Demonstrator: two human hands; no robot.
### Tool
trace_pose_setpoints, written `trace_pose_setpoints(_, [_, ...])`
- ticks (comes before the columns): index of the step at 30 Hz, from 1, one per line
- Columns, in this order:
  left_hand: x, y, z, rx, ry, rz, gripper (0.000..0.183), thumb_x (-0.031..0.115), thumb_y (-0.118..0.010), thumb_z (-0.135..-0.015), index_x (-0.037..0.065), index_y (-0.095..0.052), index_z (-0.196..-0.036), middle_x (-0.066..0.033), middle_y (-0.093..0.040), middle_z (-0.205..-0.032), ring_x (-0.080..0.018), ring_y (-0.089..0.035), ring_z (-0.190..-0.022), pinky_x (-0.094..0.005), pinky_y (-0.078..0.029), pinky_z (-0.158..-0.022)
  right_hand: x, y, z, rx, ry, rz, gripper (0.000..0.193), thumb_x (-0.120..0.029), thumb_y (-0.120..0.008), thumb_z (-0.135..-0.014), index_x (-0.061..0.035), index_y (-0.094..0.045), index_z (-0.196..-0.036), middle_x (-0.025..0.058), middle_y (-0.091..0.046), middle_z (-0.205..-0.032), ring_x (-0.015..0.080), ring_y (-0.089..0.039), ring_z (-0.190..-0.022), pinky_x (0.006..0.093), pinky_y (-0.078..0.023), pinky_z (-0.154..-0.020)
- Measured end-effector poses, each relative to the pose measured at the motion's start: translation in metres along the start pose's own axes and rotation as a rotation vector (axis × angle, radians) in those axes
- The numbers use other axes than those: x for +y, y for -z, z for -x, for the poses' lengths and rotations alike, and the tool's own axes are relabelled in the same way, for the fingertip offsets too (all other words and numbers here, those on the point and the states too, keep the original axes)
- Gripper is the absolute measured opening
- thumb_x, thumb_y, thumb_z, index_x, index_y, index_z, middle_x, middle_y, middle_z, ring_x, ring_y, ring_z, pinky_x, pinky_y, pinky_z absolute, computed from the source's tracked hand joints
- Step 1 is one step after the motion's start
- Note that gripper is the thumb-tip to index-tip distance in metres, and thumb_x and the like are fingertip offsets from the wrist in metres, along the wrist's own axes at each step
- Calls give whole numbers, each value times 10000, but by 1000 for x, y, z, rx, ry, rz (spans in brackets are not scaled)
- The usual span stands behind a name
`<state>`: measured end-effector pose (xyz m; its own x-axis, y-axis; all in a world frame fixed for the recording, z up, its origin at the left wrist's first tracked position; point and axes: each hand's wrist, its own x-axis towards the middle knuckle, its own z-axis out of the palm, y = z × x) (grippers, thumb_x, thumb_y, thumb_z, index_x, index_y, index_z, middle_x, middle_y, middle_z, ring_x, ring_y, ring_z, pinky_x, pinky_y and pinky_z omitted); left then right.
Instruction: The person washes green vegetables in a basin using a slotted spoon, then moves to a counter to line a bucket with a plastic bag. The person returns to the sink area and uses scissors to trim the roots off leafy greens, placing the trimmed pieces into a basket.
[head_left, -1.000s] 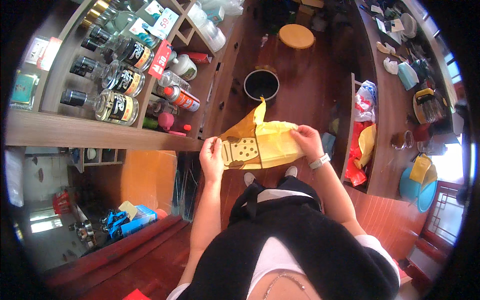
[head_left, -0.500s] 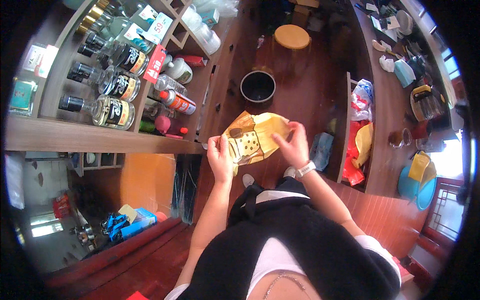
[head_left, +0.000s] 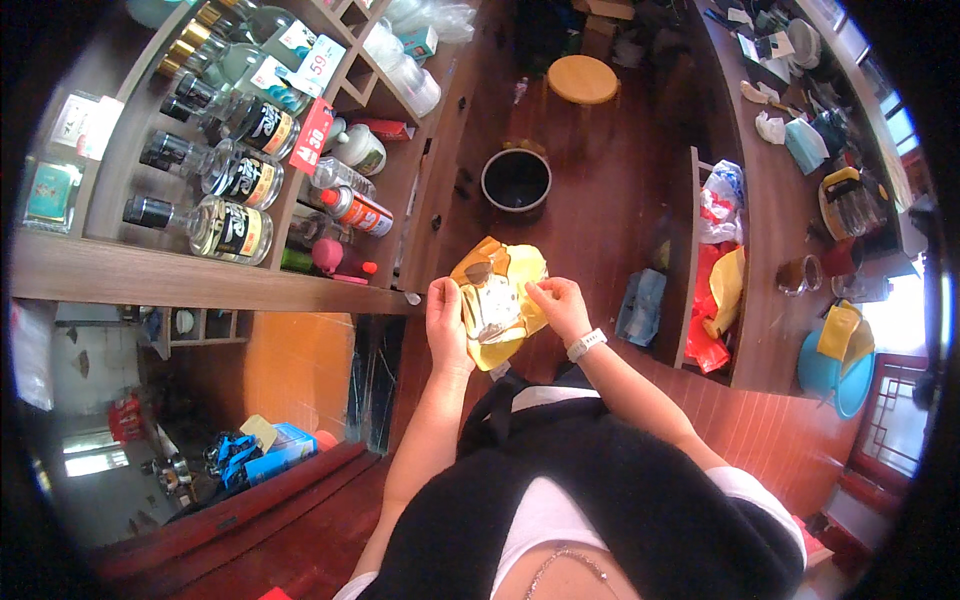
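Note:
Between my hands, in front of my body, is a crumpled yellow bag (head_left: 497, 300) with brown and white printing. My left hand (head_left: 446, 322) is closed on its left edge, the thumb along the side. On the right edge, the fingers of my right hand (head_left: 559, 308) pinch the bag near its upper part. A pale band circles my right wrist. The bag's lower end hangs down close to my apron. Whether anything is inside it cannot be seen.
A dark round bin (head_left: 516, 180) stands on the floor ahead, with a round stool (head_left: 582, 79) behind it. Shelves with glass bottles (head_left: 231, 229) rise at my left. A counter (head_left: 760, 230) runs along my right, above a compartment of plastic bags (head_left: 722, 203). A blue bucket (head_left: 846, 378) stands beyond.
The bag, spread wide before, is now bunched narrower and lower. My right hand has moved left and down, closer to my left hand, and its fingers have closed into a pinch.

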<state>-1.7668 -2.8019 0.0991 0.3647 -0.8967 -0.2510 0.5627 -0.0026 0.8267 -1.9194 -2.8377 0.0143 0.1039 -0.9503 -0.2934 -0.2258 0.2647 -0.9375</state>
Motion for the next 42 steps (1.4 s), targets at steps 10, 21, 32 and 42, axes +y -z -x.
trace_pose_setpoints(10, [-3,11,-5,40,-119,-196,114,176,-491,-912,65,-470,-929,-13,-535,-860,-65,-514,-740,-220,-449,-669,-2,13,-5,231,-52,-181,210,-203,-463,-902,4,-500,-893,146,-585,-787,235,-567,-692,346,-449,-628])
trace_pose_setpoints(21, [-10,18,-11,137,-215,-456,155,61,-626,-815,51,-481,-867,-21,-572,-739,-57,-513,-652,-179,-406,-592,-45,38,2,88,239,-123,250,-164,-667,-764,-14,-546,-923,93,-632,-847,123,-580,-691,250,-461,-623])
trace_pose_setpoints(32, [-1,-43,17,-165,-149,-816,372,283,-701,-753,-29,-555,-896,-97,-611,-805,-162,-584,-724,-260,-465,-668,-81,28,27,170,623,420,275,-130,-690,-634,-106,-636,-903,77,-516,-777,259,-504,-760,349,-408,-663])
trace_pose_setpoints(42, [3,9,-16,121,202,-255,124,169,-538,-869,78,-521,-952,-45,-588,-931,-178,-586,-799,-321,-499,-706,-41,60,10,189,157,-82,472,-12,-594,-706,-52,-484,-1163,45,-477,-814,126,-474,-737,248,-423,-671])
